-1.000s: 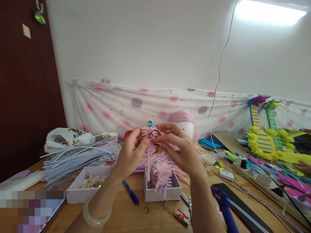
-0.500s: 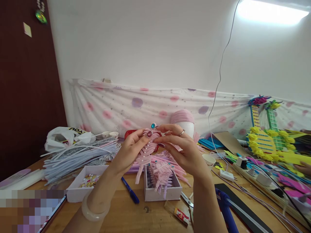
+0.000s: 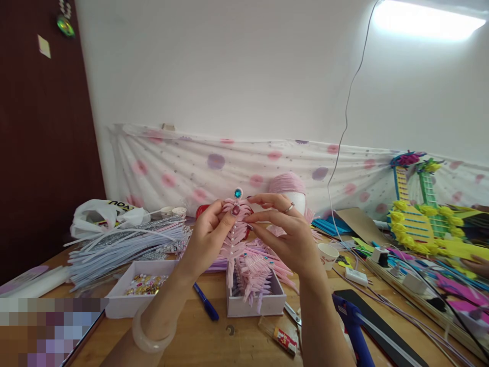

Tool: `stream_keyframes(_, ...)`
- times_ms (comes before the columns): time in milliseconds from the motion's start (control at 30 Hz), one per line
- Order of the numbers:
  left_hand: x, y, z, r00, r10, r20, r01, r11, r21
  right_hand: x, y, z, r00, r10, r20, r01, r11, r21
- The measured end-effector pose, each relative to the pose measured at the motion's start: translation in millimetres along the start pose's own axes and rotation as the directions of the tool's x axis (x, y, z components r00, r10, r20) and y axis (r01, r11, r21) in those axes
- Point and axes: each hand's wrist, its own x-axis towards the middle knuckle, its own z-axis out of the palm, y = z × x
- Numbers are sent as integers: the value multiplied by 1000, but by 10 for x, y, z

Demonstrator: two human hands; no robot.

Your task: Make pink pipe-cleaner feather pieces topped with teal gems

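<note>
My left hand (image 3: 208,232) pinches a pink feather-shaped piece made of pipe cleaners (image 3: 232,244), its thumb pressed on the front near the top. A line of small white pearls runs down its middle, and a teal gem (image 3: 238,193) in a pale rim sits at its tip. At the feather's right edge, the fingertips of my right hand (image 3: 284,227) take hold of its fringe; the exact grip is partly hidden. Below, a white box (image 3: 255,309) holds similar pink pieces (image 3: 252,272) with teal gems and purple ends.
On the left are a tray of gems (image 3: 114,306), pale pipe cleaners (image 3: 126,255) and a blue marker (image 3: 205,302). Scissors (image 3: 293,313), a lighter (image 3: 284,340) and a blue glue gun (image 3: 353,326) lie at right, near a paper cup (image 3: 327,255) and power strip (image 3: 412,300).
The feather has turned to face me more squarely, so its pearl line and teal gem show fully. Its tip has shifted slightly up and left; both hands still hold it.
</note>
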Motion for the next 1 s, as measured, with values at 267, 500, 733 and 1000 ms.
stream_keyframes(267, -20, 51, 7, 997, 69, -39, -64, 992, 109, 10, -19, 15, 995, -50, -84, 44, 996, -77)
stream_keyframes(500, -39, 93, 21, 992, 107, -64, -96, 984, 147, 11, -21, 21, 991, -64, -114, 38, 976, -215)
stream_keyframes(733, -48, 105, 34, 991, 105, -80, -91, 983, 160, 5, -37, 29, 987, -68, -146, 25, 959, -282)
stream_keyframes(1000, -80, 101, 71, 982, 137, -133, -113, 978, 174, -9, -70, 133, 951, -120, -284, 11, 934, -358)
